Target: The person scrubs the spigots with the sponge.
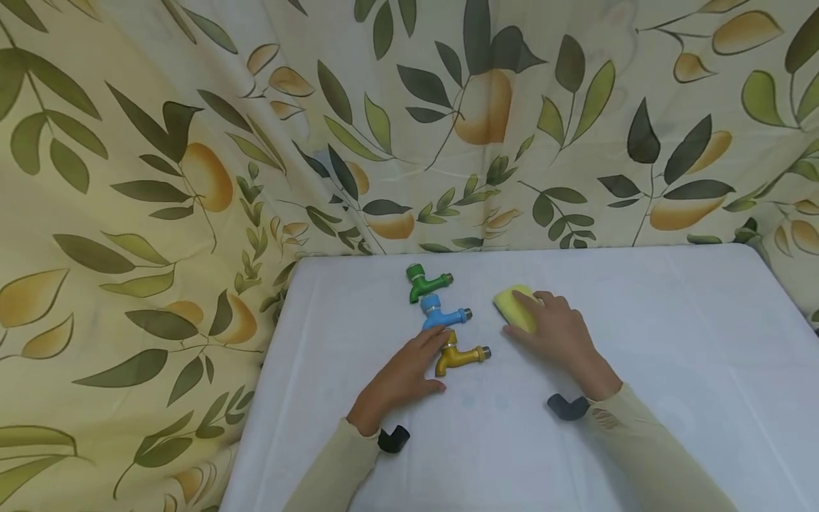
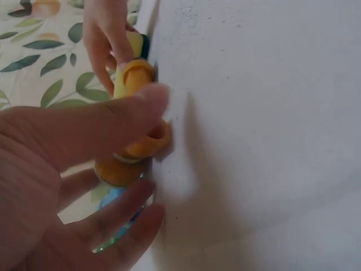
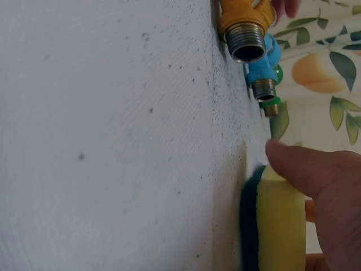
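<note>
Three plastic taps lie in a slanting row on the white table: a green tap (image 1: pixel 427 283) farthest back, a blue tap (image 1: pixel 443 313) in the middle, and a yellow tap (image 1: pixel 462 355) nearest. My left hand (image 1: pixel 409 366) is beside the yellow tap, fingertips by its handle, with thumb and fingers spread apart in the left wrist view. To the right of the taps, my right hand (image 1: pixel 559 331) holds a yellow sponge (image 1: pixel 517 307) between thumb and fingers. The sponge's dark green scouring side (image 3: pixel 251 226) faces the tabletop in the right wrist view.
The table (image 1: pixel 691 320) wears a white cover; dark specks dot it in the right wrist view. A leaf-and-fruit patterned curtain (image 1: pixel 256 142) hangs along the back and left. Black curved pieces (image 1: pixel 567 407) sit at both wrists.
</note>
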The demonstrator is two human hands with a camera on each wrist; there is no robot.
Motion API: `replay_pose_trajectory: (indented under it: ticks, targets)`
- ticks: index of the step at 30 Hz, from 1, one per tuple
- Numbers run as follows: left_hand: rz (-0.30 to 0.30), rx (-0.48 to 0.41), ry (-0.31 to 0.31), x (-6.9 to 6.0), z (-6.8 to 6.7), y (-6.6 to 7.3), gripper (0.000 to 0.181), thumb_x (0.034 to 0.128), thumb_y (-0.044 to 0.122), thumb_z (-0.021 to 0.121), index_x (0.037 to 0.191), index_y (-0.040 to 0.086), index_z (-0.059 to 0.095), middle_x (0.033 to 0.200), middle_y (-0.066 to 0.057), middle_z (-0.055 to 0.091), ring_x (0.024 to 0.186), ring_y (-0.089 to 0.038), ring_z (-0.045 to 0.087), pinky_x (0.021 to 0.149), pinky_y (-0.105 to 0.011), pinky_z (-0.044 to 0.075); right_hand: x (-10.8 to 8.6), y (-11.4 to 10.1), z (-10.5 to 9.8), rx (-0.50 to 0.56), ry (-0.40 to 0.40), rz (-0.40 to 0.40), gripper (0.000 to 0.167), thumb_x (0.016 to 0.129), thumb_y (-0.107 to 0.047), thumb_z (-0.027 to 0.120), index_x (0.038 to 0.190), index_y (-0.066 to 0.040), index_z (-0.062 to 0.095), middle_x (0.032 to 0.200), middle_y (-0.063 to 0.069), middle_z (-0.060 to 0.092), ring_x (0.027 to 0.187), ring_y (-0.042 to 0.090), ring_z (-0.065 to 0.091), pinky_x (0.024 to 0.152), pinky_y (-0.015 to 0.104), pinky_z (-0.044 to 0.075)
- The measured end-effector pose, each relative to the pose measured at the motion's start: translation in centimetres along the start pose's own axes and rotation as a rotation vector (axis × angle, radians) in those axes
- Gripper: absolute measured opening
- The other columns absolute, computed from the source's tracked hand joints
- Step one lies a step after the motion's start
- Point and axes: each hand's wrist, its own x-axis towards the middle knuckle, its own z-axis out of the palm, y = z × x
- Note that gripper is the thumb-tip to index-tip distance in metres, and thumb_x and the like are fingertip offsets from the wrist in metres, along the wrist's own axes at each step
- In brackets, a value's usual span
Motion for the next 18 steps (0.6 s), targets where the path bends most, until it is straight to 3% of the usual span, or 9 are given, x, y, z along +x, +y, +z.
replay_pose_trajectory:
  ticks: [4, 7, 13, 18]
  targets:
    - [0.005, -0.026, 0.004, 0.7, 0.1, 0.0, 0.102, 0.0805, 0.014, 0.088, 0.162, 0.021, 0.027, 0.166, 0.004, 0.026, 0.13, -0.013, 0.054, 0.104, -0.027, 0.052, 0.0, -0.3, 0.3, 0.015, 0.029, 0.002, 0.076, 0.092, -0.053, 0.069, 0.152, -0.013, 0.047, 0.139, 0.031, 0.052, 0.117, 0.049, 0.053, 0.081, 0.063, 0.051]
    - [0.003, -0.042, 0.003, 1.0, 0.1, 0.1, 0.101, 0.0805, 0.01, 0.088, 0.162, 0.016, 0.028, 0.162, 0.002, 0.031, 0.111, -0.009, 0.058, 0.09, -0.019, 0.053, -0.1, -0.7, 0.2, 0.034, 0.026, 0.018, 0.074, 0.092, -0.048, 0.071, 0.152, -0.011, 0.048, 0.136, 0.032, 0.051, 0.115, 0.048, 0.053, 0.077, 0.059, 0.053]
    - [-0.023, -0.107, 0.004, 1.4, -0.1, 0.1, 0.099, 0.0814, 0.008, 0.086, 0.161, 0.008, 0.028, 0.157, -0.006, 0.036, 0.099, -0.007, 0.058, 0.08, -0.013, 0.052, -0.2, -0.8, 0.2, 0.034, 0.036, 0.028, 0.066, 0.094, -0.042, 0.068, 0.15, -0.012, 0.05, 0.133, 0.031, 0.053, 0.113, 0.047, 0.054, 0.07, 0.056, 0.054]
    - [-0.036, -0.175, 0.021, 1.4, -0.1, 0.3, 0.098, 0.0787, 0.005, 0.086, 0.159, 0.002, 0.03, 0.151, -0.011, 0.037, 0.094, -0.007, 0.057, 0.076, -0.013, 0.052, -0.3, -0.6, 0.4, 0.041, 0.068, 0.034, 0.062, 0.095, -0.041, 0.065, 0.148, -0.014, 0.052, 0.131, 0.03, 0.056, 0.113, 0.048, 0.055, 0.074, 0.059, 0.053]
